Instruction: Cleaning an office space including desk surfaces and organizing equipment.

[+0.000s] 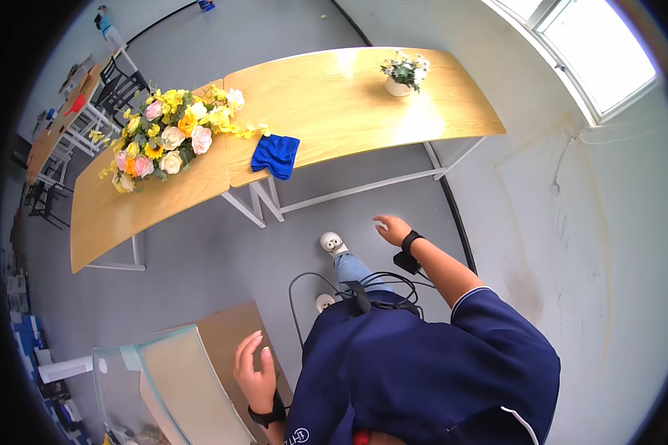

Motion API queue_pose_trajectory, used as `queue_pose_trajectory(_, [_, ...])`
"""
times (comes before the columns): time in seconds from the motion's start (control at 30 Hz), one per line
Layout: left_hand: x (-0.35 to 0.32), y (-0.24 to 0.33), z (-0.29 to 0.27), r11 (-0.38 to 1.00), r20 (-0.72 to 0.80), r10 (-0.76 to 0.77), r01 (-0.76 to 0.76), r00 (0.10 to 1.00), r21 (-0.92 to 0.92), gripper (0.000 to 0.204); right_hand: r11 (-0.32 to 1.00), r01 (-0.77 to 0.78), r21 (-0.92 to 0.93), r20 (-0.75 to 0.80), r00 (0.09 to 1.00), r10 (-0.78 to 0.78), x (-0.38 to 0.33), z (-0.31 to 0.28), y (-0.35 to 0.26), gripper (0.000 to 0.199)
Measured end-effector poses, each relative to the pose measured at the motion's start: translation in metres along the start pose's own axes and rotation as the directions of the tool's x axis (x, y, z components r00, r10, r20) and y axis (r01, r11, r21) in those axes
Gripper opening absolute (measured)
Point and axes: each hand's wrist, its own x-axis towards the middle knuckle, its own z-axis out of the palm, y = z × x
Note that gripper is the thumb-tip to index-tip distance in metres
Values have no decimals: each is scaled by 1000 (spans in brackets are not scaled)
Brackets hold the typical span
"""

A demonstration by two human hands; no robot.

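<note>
My left hand (pixel 256 374) hangs with its fingers apart and slightly bent, nothing in it, beside a see-through box (pixel 142 356) at the lower left. Out in front of my body, my right hand (pixel 392 229) is also empty, its fingers loosely stretched above the floor. Both wrists wear black bands. A crumpled blue cloth (pixel 275 154) lies on the near edge of the wooden table (pixel 312 96) and droops over it. To its left spreads a large bunch of yellow, pink and cream flowers (pixel 172 139). White flowers in a white pot (pixel 398 87) stand at the table's right.
Black cables (pixel 304 278) loop around my waist. A brown board or carton (pixel 237 334) lies by the see-through box. The wall (pixel 564 208) with a window (pixel 597 52) rises at my right. Black chairs (pixel 115 85) and another person (pixel 105 22) are at the far left.
</note>
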Motion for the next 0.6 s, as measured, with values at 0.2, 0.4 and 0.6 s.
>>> queue_pose_trajectory(0.2, [37, -17, 56, 977, 320, -91, 22, 943, 214, 33, 938, 347, -17, -148, 927, -345, 136, -13, -46, 31])
queue_pose_trajectory(0.4, [98, 1, 98, 943, 223, -199, 124, 954, 310, 40, 910, 410, -57, 9, 912, -410, 244, 1, -97, 36])
queue_pose_trajectory(0.6, [114, 10, 128, 856, 90, -473, 433, 877, 282, 41, 857, 471, -208, 205, 878, -432, 309, 56, -126, 50])
